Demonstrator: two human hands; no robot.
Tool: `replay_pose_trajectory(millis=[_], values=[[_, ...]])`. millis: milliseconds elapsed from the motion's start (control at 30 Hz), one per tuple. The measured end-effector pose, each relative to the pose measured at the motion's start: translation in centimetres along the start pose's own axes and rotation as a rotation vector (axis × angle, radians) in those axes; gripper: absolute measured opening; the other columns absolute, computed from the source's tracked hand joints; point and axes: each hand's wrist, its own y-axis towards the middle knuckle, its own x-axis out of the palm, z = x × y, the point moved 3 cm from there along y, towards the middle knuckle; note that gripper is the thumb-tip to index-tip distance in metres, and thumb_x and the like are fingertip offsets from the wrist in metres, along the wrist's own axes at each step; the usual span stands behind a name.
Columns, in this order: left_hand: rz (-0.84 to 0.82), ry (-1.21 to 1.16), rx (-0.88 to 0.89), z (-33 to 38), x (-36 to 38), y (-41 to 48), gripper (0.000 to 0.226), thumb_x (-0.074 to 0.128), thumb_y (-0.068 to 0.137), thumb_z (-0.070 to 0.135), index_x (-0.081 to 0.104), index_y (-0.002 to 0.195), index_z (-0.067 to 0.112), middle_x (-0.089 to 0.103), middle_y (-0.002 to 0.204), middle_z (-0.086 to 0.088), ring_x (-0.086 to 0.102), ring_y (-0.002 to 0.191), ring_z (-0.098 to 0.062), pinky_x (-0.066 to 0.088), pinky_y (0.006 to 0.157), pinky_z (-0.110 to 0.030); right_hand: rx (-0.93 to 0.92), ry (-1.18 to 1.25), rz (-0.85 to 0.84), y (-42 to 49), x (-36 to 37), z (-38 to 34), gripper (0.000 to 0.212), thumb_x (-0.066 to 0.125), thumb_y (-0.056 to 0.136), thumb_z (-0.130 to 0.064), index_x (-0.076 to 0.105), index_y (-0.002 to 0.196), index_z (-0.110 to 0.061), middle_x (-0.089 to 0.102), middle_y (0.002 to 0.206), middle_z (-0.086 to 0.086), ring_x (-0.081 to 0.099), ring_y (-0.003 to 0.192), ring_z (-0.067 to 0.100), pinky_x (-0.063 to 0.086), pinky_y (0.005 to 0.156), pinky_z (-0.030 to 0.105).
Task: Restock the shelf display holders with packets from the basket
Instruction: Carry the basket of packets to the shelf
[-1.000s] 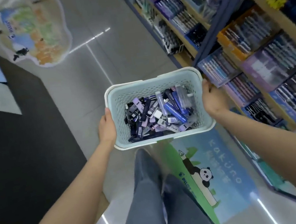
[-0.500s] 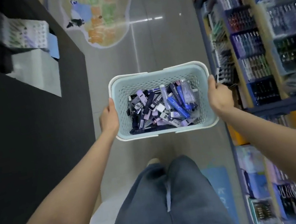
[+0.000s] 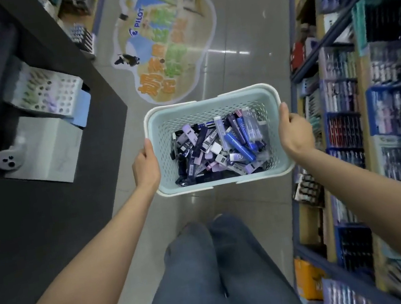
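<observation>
A pale blue perforated basket [image 3: 210,110] hangs in front of me above the aisle floor. Several packets [image 3: 222,146] in blue, purple, black and white lie heaped inside it. My left hand [image 3: 145,164] grips the basket's left rim, thumb over the edge. My right hand [image 3: 293,130] grips the right rim the same way. Shelf display holders [image 3: 344,127] full of pens line the shelving on my right, blurred by motion.
A black counter [image 3: 54,205] on my left carries a white perforated pen stand [image 3: 55,94] and a white box [image 3: 45,149]. A large floor sticker [image 3: 167,44] lies ahead on the grey tiles. My legs in jeans [image 3: 212,275] are below the basket.
The view has swung left along the aisle; the shelves now run down the right side and the counter looms closer on the left. Both hands kept their grip on the basket.
</observation>
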Motion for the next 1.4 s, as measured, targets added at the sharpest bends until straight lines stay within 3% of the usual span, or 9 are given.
replay_pose_trajectory(millis=[167,300,400,467,600,700,1000,1167,1400], values=[[0.038,-0.078,-0.017,6.3,2.3,6.6,0.055,0.023,0.099,0.048,0.056,0.123,0.011,0.058,0.117,-0.010,0.054,0.107,-0.026,0.043,0.096,-0.041,-0.052,-0.038,0.000,9.5,-0.6,-6.0,0.060,0.017,0.096,-0.057,0.050,0.069,-0.015,0.054,0.073,0.006,0.052,0.073,0.028,0.039,0.068,0.034],[0.050,-0.108,-0.040,11.3,3.3,12.5,0.052,0.024,0.099,0.047,0.057,0.117,0.011,0.054,0.101,-0.005,0.052,0.093,-0.022,0.042,0.088,-0.037,-0.084,-0.063,-0.015,16.5,-0.4,-11.2,0.060,0.018,0.097,-0.056,0.049,0.067,-0.014,0.052,0.069,0.004,0.052,0.070,0.026,0.037,0.065,0.033],[0.064,-0.103,-0.068,14.9,3.7,17.0,0.046,0.024,0.099,0.048,0.056,0.103,0.015,0.055,0.098,-0.005,0.053,0.091,-0.022,0.043,0.084,-0.037,-0.094,-0.086,-0.025,21.3,-0.2,-15.4,0.061,0.019,0.098,-0.054,0.054,0.075,-0.009,0.051,0.071,0.004,0.050,0.072,0.026,0.037,0.068,0.034],[0.072,-0.109,-0.076,17.4,3.8,19.9,0.050,0.024,0.099,0.049,0.057,0.107,0.012,0.056,0.101,-0.005,0.052,0.092,-0.022,0.042,0.084,-0.036,-0.102,-0.076,-0.025,24.6,0.2,-18.1,0.060,0.020,0.098,-0.054,0.055,0.078,-0.008,0.054,0.078,0.009,0.051,0.077,0.029,0.038,0.072,0.035],[0.103,-0.112,-0.089,22.4,4.0,25.4,0.052,0.026,0.098,0.049,0.058,0.105,0.009,0.057,0.102,-0.007,0.053,0.094,-0.024,0.043,0.088,-0.039,-0.121,-0.062,-0.039,31.1,1.1,-22.9,0.057,0.020,0.097,-0.055,0.044,0.062,-0.016,0.050,0.069,0.004,0.050,0.073,0.027,0.036,0.069,0.033],[0.121,-0.113,-0.103,26.3,4.5,29.7,0.050,0.026,0.098,0.049,0.057,0.099,0.009,0.056,0.096,-0.007,0.052,0.090,-0.025,0.042,0.082,-0.037,-0.135,-0.058,-0.050,36.2,1.4,-26.6,0.060,0.020,0.097,-0.054,0.047,0.065,-0.013,0.050,0.067,0.003,0.051,0.073,0.028,0.037,0.070,0.034],[0.220,-0.197,-0.192,36.0,6.5,42.6,0.055,0.024,0.095,0.057,0.059,0.098,0.015,0.060,0.096,-0.007,0.058,0.092,-0.027,0.048,0.091,-0.044,-0.242,-0.101,-0.131,52.3,3.3,-39.7,0.059,0.018,0.097,-0.056,0.044,0.061,-0.016,0.050,0.065,0.002,0.051,0.069,0.025,0.039,0.069,0.033],[0.268,-0.261,-0.207,41.4,6.4,49.4,0.055,0.025,0.097,0.054,0.056,0.094,0.009,0.058,0.094,-0.008,0.055,0.089,-0.026,0.044,0.084,-0.040,-0.306,-0.136,-0.150,60.1,4.8,-47.7,0.066,0.017,0.095,-0.058,0.054,0.069,-0.010,0.058,0.073,0.007,0.055,0.075,0.029,0.039,0.071,0.033],[0.295,-0.326,-0.197,48.7,3.5,60.9,0.035,0.025,0.098,0.051,0.046,0.084,0.027,0.046,0.078,0.007,0.047,0.079,-0.014,0.035,0.079,-0.030,-0.320,-0.162,-0.162,68.4,8.6,-59.5,0.063,0.020,0.097,-0.054,0.055,0.074,-0.007,0.055,0.081,0.011,0.049,0.079,0.029,0.034,0.074,0.032]])
